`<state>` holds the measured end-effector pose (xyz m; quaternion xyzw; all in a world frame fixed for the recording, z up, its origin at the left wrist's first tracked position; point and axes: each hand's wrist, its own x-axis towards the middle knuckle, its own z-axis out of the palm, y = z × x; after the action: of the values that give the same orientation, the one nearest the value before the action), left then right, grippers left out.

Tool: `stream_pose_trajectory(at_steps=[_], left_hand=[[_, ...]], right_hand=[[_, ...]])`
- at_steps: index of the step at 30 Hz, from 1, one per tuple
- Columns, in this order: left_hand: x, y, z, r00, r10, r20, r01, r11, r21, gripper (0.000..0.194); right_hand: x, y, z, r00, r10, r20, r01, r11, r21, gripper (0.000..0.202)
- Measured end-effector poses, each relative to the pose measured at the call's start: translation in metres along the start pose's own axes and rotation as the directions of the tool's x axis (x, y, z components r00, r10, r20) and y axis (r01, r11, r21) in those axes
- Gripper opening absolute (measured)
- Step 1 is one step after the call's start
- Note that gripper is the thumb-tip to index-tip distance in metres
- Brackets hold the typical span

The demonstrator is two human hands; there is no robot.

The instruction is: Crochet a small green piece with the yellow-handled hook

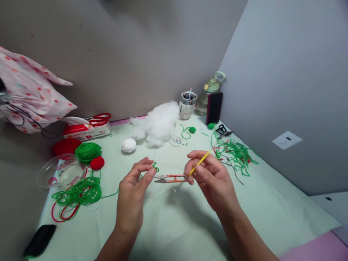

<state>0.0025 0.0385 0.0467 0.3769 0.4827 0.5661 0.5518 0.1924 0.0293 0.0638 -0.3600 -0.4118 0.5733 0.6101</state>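
Observation:
My left hand (132, 188) is closed in a pinch on a small loop of green yarn (156, 168) that pokes out past its fingertips. A strand of the same green runs from behind this hand toward the tangle on the left. In my right hand (211, 176) a thin yellow crochet hook (200, 162) is gripped between thumb and fingers, slanting up to the right. Orange-handled thread snips (171, 179) show between the two hands, blades pointing left. Their handle end meets my right fingers in the view; I cannot tell whether they touch.
Left stand a green yarn tangle (78, 192), green yarn ball (88, 152), clear bowl (61, 174) and dark case (40, 240). White stuffing (159, 123), a tin (187, 105), a bottle (209, 96) and a phone (214, 108) line the back. Yarn scraps (236, 154) lie right.

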Motion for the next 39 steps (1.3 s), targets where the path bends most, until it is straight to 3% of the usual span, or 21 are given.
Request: stream_pose_trajectory(at_steps=[6, 11, 15, 18, 24, 33, 36, 39], left_hand=[[-0.004, 0.005, 0.001, 1.000, 0.024, 0.003, -0.024, 1.000, 0.000, 0.018], [-0.005, 0.008, 0.002, 0.999, 0.034, -0.005, -0.034, 0.999, -0.028, 0.017], [-0.004, 0.012, -0.001, 0.999, 0.037, -0.036, -0.040, 0.996, -0.080, 0.018], [-0.004, 0.016, -0.003, 0.998, 0.036, -0.056, -0.042, 0.992, -0.117, 0.017], [-0.004, 0.021, -0.004, 0.997, 0.021, -0.073, -0.031, 0.990, -0.134, 0.016], [-0.003, 0.017, -0.006, 0.998, 0.063, -0.013, -0.063, 0.997, -0.052, 0.017], [-0.003, 0.015, -0.007, 0.996, 0.076, 0.038, -0.076, 0.997, -0.009, 0.017], [-0.004, 0.011, -0.005, 0.997, 0.044, 0.064, -0.042, 0.999, -0.027, 0.018]], right_hand=[[0.000, -0.001, -0.002, 0.964, 0.214, 0.157, -0.230, 0.969, 0.090, 0.031], [-0.001, 0.000, 0.002, 0.866, 0.342, 0.365, -0.415, 0.898, 0.145, 0.027], [-0.003, 0.005, 0.002, 0.802, 0.407, 0.438, -0.480, 0.875, 0.065, 0.032], [-0.004, 0.007, 0.000, 0.805, 0.413, 0.426, -0.444, 0.895, -0.030, 0.038], [-0.008, -0.001, 0.001, 0.860, 0.351, 0.370, -0.318, 0.936, -0.150, 0.037], [-0.014, -0.011, 0.004, 0.902, 0.297, 0.313, -0.206, 0.934, -0.293, 0.033], [-0.014, -0.013, 0.004, 0.894, 0.303, 0.332, -0.247, 0.948, -0.200, 0.030], [-0.014, -0.011, 0.003, 0.874, 0.270, 0.403, -0.309, 0.950, 0.034, 0.019]])
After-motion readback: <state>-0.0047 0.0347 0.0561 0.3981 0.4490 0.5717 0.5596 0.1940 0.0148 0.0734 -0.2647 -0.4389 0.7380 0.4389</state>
